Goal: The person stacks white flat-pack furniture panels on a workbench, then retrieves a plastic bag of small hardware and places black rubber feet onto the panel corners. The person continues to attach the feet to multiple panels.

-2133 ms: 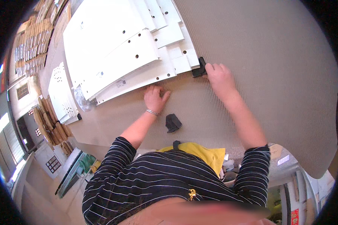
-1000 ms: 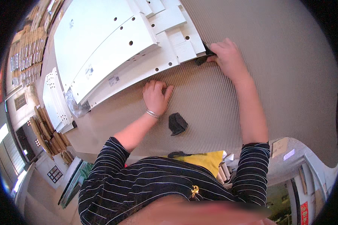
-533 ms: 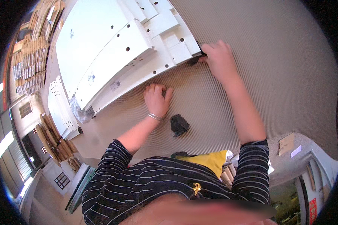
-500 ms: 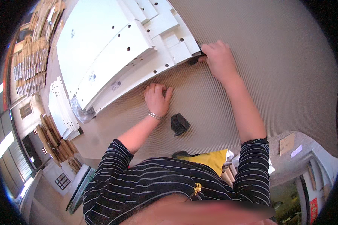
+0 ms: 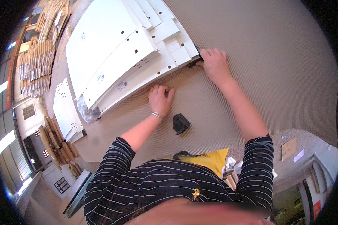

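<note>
White panels with dark round holes [image 5: 109,41] lie stacked on a sheet of ribbed brown cardboard [image 5: 274,75]. At the stack's near right corner, my right hand [image 5: 216,66] pinches a black piece, probably a corner protector, against the lowest panel; most of it is hidden by the fingers and the panel. My left hand [image 5: 160,99] rests on the cardboard just by the panels' near edge, fingers loosely bent, thumb apart, nothing in it. Between my forearms sits a loose black corner piece [image 5: 181,124], apparently foam.
A clear plastic bag [image 5: 87,111] is tucked under the stack's left end, beside another white perforated part [image 5: 67,112]. Yellow material [image 5: 206,160] shows at the cardboard's near edge. Bundled cardboard [image 5: 37,63] and brown rolled bundles [image 5: 54,137] stand far left.
The view has shifted slightly, so the panels appear a little further right and lower. Both hands stay at about the same spots along the stack; my right hand still grips the black piece.
</note>
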The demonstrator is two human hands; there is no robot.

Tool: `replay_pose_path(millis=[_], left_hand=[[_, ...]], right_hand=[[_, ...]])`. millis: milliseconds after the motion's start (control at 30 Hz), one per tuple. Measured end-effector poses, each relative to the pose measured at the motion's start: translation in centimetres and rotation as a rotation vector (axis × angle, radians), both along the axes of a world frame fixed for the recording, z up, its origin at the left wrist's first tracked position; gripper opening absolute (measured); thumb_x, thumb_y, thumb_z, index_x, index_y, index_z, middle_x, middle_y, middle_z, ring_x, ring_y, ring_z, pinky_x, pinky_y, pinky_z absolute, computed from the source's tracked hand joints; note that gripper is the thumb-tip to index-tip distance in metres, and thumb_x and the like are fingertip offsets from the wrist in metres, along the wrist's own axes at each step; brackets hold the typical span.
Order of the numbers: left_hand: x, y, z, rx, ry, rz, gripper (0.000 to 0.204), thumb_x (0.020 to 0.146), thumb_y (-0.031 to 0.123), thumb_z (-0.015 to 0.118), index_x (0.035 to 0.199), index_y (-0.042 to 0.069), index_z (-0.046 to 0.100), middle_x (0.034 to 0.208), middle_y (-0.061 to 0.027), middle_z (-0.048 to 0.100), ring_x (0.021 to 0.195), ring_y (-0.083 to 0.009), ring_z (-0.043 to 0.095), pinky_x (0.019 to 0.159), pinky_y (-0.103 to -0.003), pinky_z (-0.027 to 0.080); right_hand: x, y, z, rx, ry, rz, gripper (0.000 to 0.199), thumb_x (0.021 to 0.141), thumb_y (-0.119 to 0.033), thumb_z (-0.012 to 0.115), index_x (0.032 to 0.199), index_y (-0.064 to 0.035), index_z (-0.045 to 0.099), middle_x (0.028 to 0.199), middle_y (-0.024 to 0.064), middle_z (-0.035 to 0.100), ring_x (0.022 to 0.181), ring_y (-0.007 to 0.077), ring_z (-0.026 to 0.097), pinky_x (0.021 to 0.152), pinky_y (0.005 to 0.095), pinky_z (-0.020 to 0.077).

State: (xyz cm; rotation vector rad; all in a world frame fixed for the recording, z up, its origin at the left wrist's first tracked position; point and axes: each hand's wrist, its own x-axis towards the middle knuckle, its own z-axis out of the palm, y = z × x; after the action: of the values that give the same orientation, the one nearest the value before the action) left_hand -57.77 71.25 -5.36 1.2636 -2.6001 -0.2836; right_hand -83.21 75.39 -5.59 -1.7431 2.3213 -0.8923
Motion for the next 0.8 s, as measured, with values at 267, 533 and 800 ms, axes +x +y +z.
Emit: replay_pose_path(millis=[267, 533, 800], left_hand=[[-0.1, -0.1, -0.1, 0.043, -0.045, 0.020, 0.026, 0.077, 0.028, 0.068, 0.074, 0.007, 0.054, 0.079, -0.0131, 0.055, 0.078, -0.0335, 0.052, 0.070, -0.044, 0.041], [-0.4, 0.0, 0.0, -0.022, -0.047, 0.031, 0.026, 0.075, 0.031, 0.069, 0.073, 0.008, 0.055, 0.080, -0.0110, 0.055, 0.080, -0.0320, 0.053, 0.071, -0.044, 0.042], [-0.4, 0.0, -0.2, 0.034, -0.086, 0.064, 0.026, 0.076, 0.032, 0.067, 0.074, 0.009, 0.056, 0.081, -0.0111, 0.056, 0.082, -0.0317, 0.054, 0.074, -0.044, 0.043]], right_hand=[[0.5, -0.7, 0.5, 0.128, -0.022, -0.034, 0.045, 0.065, -0.038, 0.076, 0.085, -0.0052, 0.053, 0.082, 0.0083, 0.060, 0.081, 0.0265, 0.055, 0.078, 0.0402, 0.0375], [1.9, -0.2, 1.1, 0.065, 0.020, -0.136, 0.044, 0.067, -0.037, 0.076, 0.088, -0.0053, 0.054, 0.083, 0.0097, 0.061, 0.085, 0.0270, 0.057, 0.080, 0.0415, 0.0372], [1.2, -1.1, 2.2, 0.278, -0.100, -0.097, 0.046, 0.066, -0.034, 0.078, 0.094, -0.0054, 0.056, 0.091, 0.0116, 0.064, 0.092, 0.0278, 0.059, 0.083, 0.0430, 0.0371]])
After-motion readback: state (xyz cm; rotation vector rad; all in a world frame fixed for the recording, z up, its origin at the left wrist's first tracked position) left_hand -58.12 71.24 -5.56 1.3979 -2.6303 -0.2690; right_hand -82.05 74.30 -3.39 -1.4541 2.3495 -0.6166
